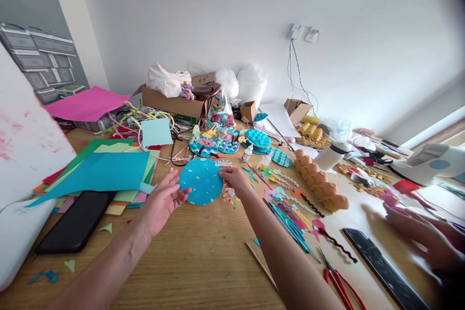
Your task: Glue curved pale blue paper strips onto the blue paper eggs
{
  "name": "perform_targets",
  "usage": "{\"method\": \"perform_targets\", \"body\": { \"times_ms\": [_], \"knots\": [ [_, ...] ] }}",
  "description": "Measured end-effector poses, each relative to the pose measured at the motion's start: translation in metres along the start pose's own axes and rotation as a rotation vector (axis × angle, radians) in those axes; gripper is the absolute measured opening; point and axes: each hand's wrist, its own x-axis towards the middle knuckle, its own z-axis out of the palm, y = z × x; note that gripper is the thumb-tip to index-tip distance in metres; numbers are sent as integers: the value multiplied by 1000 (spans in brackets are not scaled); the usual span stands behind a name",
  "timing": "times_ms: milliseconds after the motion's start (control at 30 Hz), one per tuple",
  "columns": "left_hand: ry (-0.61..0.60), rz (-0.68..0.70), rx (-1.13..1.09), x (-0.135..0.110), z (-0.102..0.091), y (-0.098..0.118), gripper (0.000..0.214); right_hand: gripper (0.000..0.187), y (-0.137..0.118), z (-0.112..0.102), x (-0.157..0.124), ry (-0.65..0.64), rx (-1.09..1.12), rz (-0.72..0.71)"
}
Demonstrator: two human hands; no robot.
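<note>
A blue paper circle (201, 181) with pale flecks is held up above the wooden table. My right hand (234, 180) pinches its right edge between thumb and fingers. My left hand (165, 199) is at the circle's left edge, palm turned up and fingers spread; whether a fingertip touches the paper I cannot tell. Just behind the circle lie decorated blue discs (203, 147) with fish shapes on them. Two small glue bottles (247, 154) stand beyond my right hand, and colourful confetti (229, 195) is scattered beneath it.
Coloured paper sheets (105, 172) and a black phone (76, 223) lie at left. To the right are an orange egg carton strip (319, 181), blue paper strips (290, 223), red-handled scissors (341, 283) and a dark phone-like slab (385, 269). Another person's hand (421, 232) works at far right.
</note>
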Motion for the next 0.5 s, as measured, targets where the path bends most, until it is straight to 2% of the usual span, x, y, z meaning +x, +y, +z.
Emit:
{"method": "perform_targets", "body": {
  "times_ms": [133,267,333,400,500],
  "knots": [
    [-133,28,75,-32,-2,8,39,27,-2,-24,-45,-13,138,-60],
    [-252,26,304,-56,-20,-1,33,32,19,-34,-89,-60,161,-28],
    [-308,5,478,-61,-32,-11,34,29,37,-29,-103,-103,52,41],
    [-365,22,637,-60,-45,-20,34,23,54,-18,-111,-105,-197,109],
    [-305,181,924,-53,-62,-24,28,15,69,-3,-116,-50,-369,116]
  ]
}}
